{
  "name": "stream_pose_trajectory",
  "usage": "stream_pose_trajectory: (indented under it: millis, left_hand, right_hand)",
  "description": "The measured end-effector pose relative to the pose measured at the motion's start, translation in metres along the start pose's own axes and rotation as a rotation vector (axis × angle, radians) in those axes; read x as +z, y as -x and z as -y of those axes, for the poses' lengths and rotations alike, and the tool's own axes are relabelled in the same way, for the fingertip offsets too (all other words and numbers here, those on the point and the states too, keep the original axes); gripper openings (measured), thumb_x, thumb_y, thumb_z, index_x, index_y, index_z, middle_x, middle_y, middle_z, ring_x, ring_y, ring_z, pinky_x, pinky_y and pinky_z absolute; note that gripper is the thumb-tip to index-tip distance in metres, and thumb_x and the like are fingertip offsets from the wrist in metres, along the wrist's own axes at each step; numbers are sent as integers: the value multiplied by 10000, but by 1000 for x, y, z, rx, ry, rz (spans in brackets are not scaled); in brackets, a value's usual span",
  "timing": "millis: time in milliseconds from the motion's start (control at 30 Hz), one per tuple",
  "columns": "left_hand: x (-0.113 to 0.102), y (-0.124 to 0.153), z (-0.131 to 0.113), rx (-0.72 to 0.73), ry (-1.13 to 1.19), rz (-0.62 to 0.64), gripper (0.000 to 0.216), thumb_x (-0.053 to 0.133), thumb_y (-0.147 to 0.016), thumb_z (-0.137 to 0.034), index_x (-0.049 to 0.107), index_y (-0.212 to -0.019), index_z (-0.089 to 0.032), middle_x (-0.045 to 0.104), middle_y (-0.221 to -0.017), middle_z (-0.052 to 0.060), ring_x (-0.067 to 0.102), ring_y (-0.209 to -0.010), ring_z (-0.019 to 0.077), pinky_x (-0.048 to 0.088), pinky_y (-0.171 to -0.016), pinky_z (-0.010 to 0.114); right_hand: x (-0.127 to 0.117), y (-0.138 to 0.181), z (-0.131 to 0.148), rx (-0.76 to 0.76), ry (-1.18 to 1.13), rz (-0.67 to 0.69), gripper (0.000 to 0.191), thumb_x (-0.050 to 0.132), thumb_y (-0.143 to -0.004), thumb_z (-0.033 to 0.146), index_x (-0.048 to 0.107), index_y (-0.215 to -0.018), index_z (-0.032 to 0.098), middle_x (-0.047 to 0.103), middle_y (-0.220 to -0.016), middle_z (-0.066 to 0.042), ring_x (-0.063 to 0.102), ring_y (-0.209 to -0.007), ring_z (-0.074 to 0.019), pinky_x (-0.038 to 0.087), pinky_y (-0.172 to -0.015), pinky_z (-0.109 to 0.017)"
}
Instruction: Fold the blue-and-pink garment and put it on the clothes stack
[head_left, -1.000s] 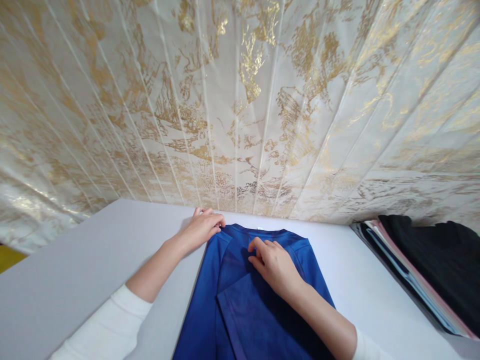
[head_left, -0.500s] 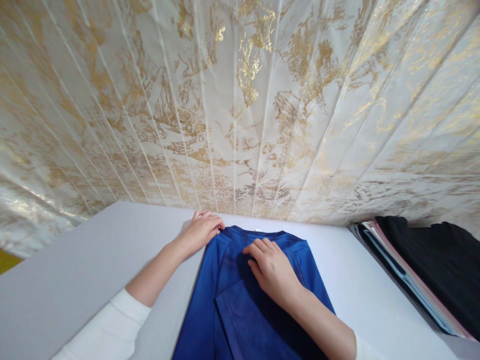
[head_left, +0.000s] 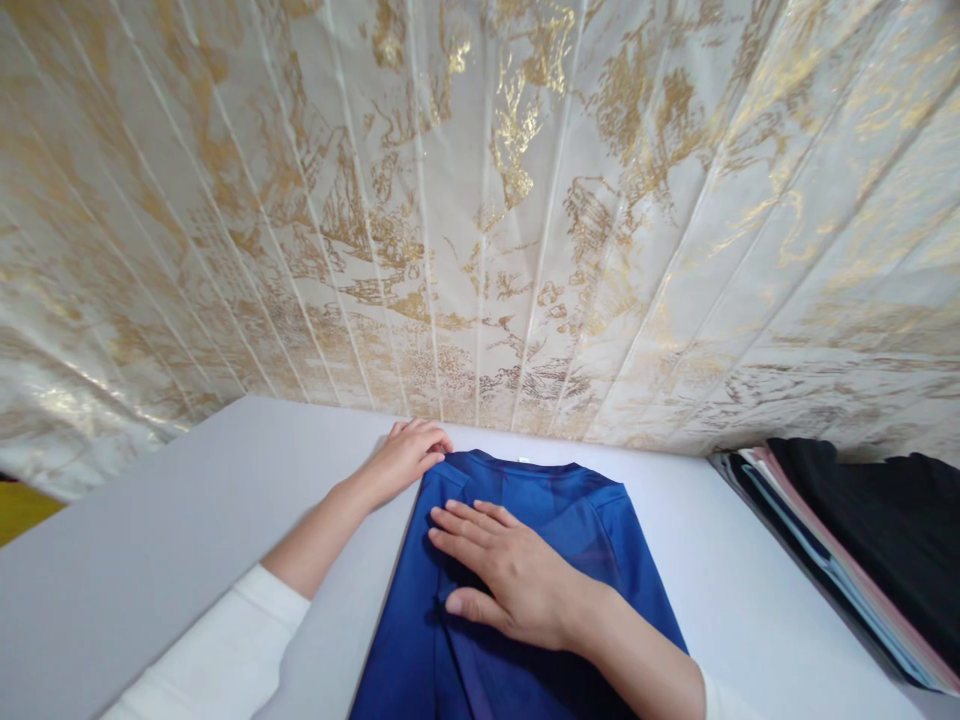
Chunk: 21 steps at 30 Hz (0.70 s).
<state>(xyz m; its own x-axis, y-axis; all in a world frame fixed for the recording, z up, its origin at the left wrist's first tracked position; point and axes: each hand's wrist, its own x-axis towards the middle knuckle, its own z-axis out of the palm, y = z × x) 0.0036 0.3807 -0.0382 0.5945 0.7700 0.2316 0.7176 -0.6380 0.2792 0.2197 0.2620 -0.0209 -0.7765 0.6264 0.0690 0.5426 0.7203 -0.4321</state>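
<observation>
A blue shirt [head_left: 525, 487] lies on the white table, its neckline toward the wall and a small pale tag at the collar. Part of it is folded over the middle, and the lower end runs out of view. At the shirt's far left shoulder corner, my left hand [head_left: 409, 455] is closed, thumb and fingers at the fabric edge. My right hand [head_left: 510, 575] lies flat and open across the folded layer, fingers stretched toward the left edge. It hides part of the fold beneath it.
To the right, a stack of folded clothes [head_left: 877, 545] sits on the table [head_left: 187, 540], black on top with pink, light blue and dark layers below. A white wall covering with gold patterns [head_left: 480, 250] rises behind the table's far edge.
My right hand has moved left and nearer to me over the shirt, its loosely bent fingers now flattened on the fabric. My left hand stays at the shoulder corner. The view has shifted slightly.
</observation>
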Motion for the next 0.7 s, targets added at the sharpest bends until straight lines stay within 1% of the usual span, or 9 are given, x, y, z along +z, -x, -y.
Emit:
stream_pose_trajectory:
  millis: [67, 200, 267, 333, 400, 500, 567, 600, 700]
  left_hand:
    - [1, 1, 1, -6, -6, -2, 162, 490, -887, -158, 611, -942, -250, 634, -982, 0, 516, -1005, 214, 327, -869, 355]
    - [0, 2, -1, -15, -32, 4, 180, 469, -891, -147, 610, -956, -238, 632, -1010, 13, 510, -1022, 219, 339, -881, 364]
    - [-3, 1, -6, -24, -52, 8, 193, 465, -884, -125, 614, -956, -226, 628, -1017, 27, 509, -1037, 232, 344, -890, 380]
    - [-9, 0, -20, -35, -72, 7, 222, 461, -872, -98, 616, -980, -215, 619, -1031, 50, 504, -1054, 250, 351, -898, 401]
    - [-16, -2, -44, -34, -85, -1, 261, 458, -872, -88, 607, -1048, -210, 604, -1067, 68, 500, -1071, 256, 360, -910, 407]
    - [-22, 3, -96, 24, -56, 18, 298, 467, -900, -122, 575, -1157, -225, 592, -1136, 64, 518, -1082, 234, 391, -912, 372]
    - [-18, 12, -132, 106, 35, 124, 310, 473, -919, -154, 559, -1209, -224, 578, -1233, 70, 536, -1106, 232, 400, -933, 377]
    - [-13, 17, -148, 164, 73, 174, 320, 485, -931, -201, 542, -1245, -216, 543, -1316, 81, 515, -1170, 242, 382, -976, 392]
    - [8, 30, -179, 331, 173, 335, 506, 511, -942, -372, 420, -1388, -150, 342, -1504, 129, 305, -1381, 271, 276, -1097, 443]
  right_hand:
    - [3, -2, -1, 0, 7, 6, 601, 346, -960, 549, 331, -1460, 217, 287, -1535, -58, 226, -1421, -190, 168, -1167, -396]
    - [7, -4, -11, 82, 63, -56, 603, 374, -961, 520, 315, -1466, 197, 277, -1537, -81, 224, -1422, -202, 205, -1156, -416]
    - [4, -3, -15, 73, 62, -86, 589, 392, -961, 501, 323, -1461, 198, 293, -1531, -85, 246, -1415, -194, 224, -1150, -413]
    - [-2, 1, -21, 69, 59, -139, 542, 404, -968, 456, 351, -1445, 206, 333, -1515, -90, 291, -1398, -186, 247, -1140, -412]
    - [-12, 9, -32, 121, 67, -241, 475, 409, -973, 388, 402, -1413, 209, 401, -1481, -100, 350, -1370, -189, 285, -1118, -417]
    - [-30, 30, -62, 337, 75, -412, 369, 421, -948, 283, 537, -1285, 187, 575, -1329, -110, 502, -1246, -208, 373, -1045, -398]
    - [-41, 48, -88, 527, 72, -463, 297, 435, -912, 245, 621, -1136, 190, 668, -1166, -92, 591, -1105, -209, 417, -980, -369]
    - [-45, 57, -100, 616, 74, -471, 266, 445, -893, 243, 646, -1061, 193, 688, -1096, -86, 609, -1054, -214, 428, -948, -359]
    - [-56, 79, -127, 750, 57, -445, 220, 485, -843, 289, 673, -856, 176, 706, -859, -95, 647, -843, -243, 466, -784, -355]
